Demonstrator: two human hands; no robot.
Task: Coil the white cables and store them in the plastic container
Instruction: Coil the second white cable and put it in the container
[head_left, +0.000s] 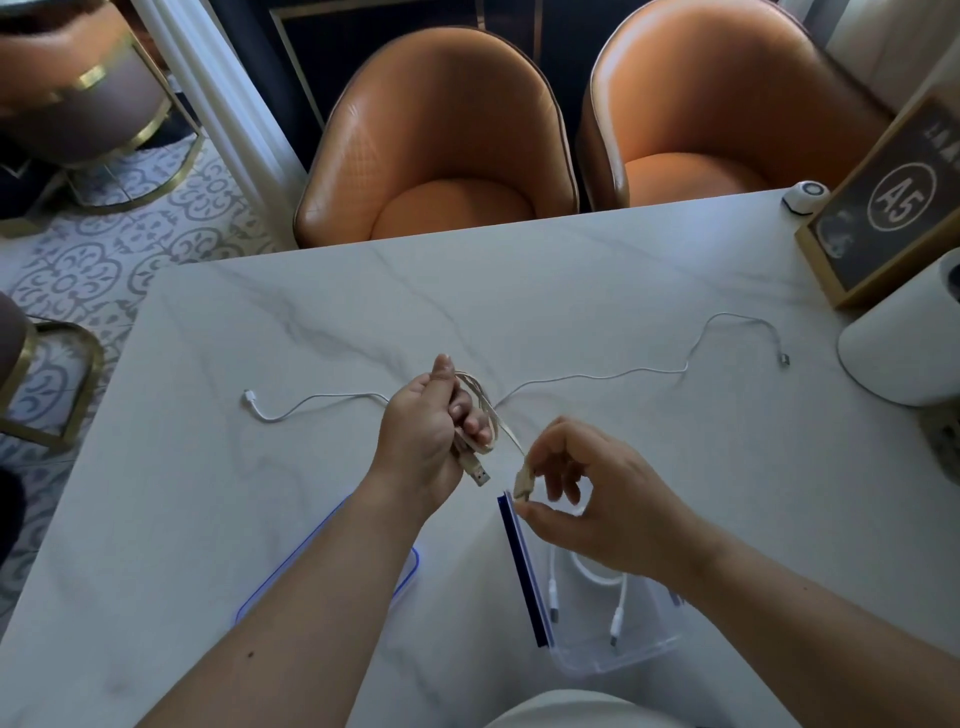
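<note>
Well to the left of the plastic container and farther from the person, a loose white cable starts at a small plug on the tabletop. It runs flat behind both hands and ends well beyond the container's right side, not yet coiled. Just left of the container a clear lid with a blue rim lies flat, partly under the left forearm.

Above the container's far left corner the left hand is clenched round several loops of a cream-white cable, a USB plug jutting below the fist. Its free end leads to the right hand, which pinches the other plug over the container's far edge.

This cable looks light, limp and a little springy. The loops would likely spring open unless gripped where they cross, and the plugs are the firm places to hold.

Inside the container lies one coiled white cable, its plugs toward the near wall.
</note>
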